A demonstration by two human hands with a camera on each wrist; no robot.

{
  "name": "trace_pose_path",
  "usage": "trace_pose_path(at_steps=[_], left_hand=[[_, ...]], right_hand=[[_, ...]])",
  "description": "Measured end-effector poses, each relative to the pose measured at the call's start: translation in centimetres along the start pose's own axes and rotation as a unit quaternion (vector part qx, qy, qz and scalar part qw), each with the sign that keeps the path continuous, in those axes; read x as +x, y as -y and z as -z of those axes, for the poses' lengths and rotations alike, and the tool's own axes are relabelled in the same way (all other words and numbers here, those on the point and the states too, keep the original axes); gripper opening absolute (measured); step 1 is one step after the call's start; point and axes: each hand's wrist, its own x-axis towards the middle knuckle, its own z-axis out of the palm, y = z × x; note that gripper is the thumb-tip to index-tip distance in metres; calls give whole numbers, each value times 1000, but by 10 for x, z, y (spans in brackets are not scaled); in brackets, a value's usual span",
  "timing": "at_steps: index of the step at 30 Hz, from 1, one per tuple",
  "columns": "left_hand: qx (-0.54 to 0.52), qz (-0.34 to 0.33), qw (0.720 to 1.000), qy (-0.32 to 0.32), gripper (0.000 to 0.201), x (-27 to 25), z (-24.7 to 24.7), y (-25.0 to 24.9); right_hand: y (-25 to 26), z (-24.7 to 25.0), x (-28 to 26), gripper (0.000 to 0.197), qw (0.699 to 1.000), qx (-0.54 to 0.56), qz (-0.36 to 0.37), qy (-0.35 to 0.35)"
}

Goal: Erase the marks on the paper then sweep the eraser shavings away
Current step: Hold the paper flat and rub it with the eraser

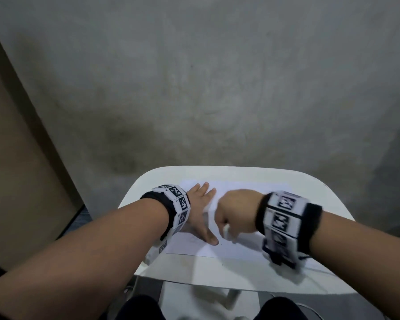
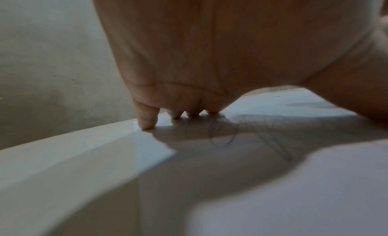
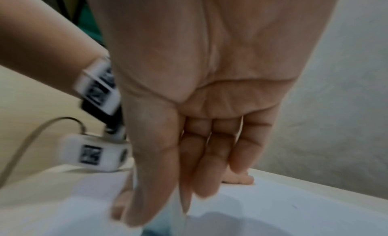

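Paper point(image 1: 247, 199) lies flat on the small white table point(image 1: 217, 271), long axis running left-right across the person's front. Left hand point(image 1: 200, 210) pins it: fingers spread wide and straight, tips pressed to the sheet near its far-left corner, thumb angled toward the near edge. Right hand point(image 1: 237, 212) sits just beside it on the right, fingers drawn together in a narrow pinch round a thin white eraser point(image 1: 226, 230), which stands roughly upright with its lower end at or very near the sheet (contact itself is blurred in the head view; cannot confirm). Pencil marks point(image 2: 252, 136), a loop and some slanted strokes, show in the left wrist view under the left palm's shadow, between its fingers and thumb. Judgement: the marks lie to the left of the eraser tip, within the span of the holding hand, so the right hand is the one that must travel, leftward and short. The left thumb lies between the eraser and part of the marks; it may need to shift, or the strokes should run parallel to it. Wristbands with coded tiles point(image 1: 179, 203) on both arms; a cable point(image 3: 31, 136) trails near the left wrist, off the sheet. No shavings resolvable. Risk: paper creasing if rubbed toward the unpinned right end.
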Motion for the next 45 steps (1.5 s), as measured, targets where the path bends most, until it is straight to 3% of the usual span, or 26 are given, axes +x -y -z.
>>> trace_pose_path(at_steps=[5, 10, 14, 18, 20, 23, 26, 30, 32, 36, 39, 42, 43, 45], left_hand=[[-1, 10, 1000, 21, 141, 2, 1, 2], [1, -2, 1000, 6, 134, -2, 3, -2], [14, 4, 1000, 6, 140, -4, 4, -4], [3, 9, 1000, 14, 139, -1, 2, 0], [-2, 1, 1000, 14, 139, -3, 3, 3], [-2, -8, 1000, 4, 137, -9, 3, 4], [14, 8, 1000, -8, 126, -21, 0, 4], [51, 62, 997, 12, 117, -41, -8, 11], [63, 39, 997, 36, 120, -51, -14, 3], [79, -80, 993, 48, 122, -66, -29, -47], [101, -143, 984, 41, 114, -68, -29, -79], [92, -237, 967, 31, 97, -64, -20, -81], [89, -250, 964, 15, 94, -60, -18, -74], [66, -195, 979, -12, 96, -51, -11, -48]], right_hand=[[-9, 3, -30, 19, 990, 2, -27, 141], [5, 12, 8, 16, 998, 43, -32, -14], [13, -3, -10, 16, 1000, -1, 7, 5], [1, -3, -25, 17, 994, 16, -12, 107], [-19, 1, -18, 14, 995, 66, -48, 56], [-68, -5, -9, 9, 964, 215, -149, -45], [-98, -26, -7, 26, 922, 338, -188, -4], [-105, -42, -4, 29, 902, 384, -197, -25], [-104, -39, -4, 28, 896, 394, -203, -24], [-101, -38, -2, 30, 903, 376, -206, -18], [-100, -38, -2, 35, 897, 389, -211, -25], [-99, -36, -5, 39, 891, 404, -208, -15], [-98, -35, -6, 39, 889, 408, -206, -13], [-98, -33, -8, 36, 891, 405, -206, -8]])
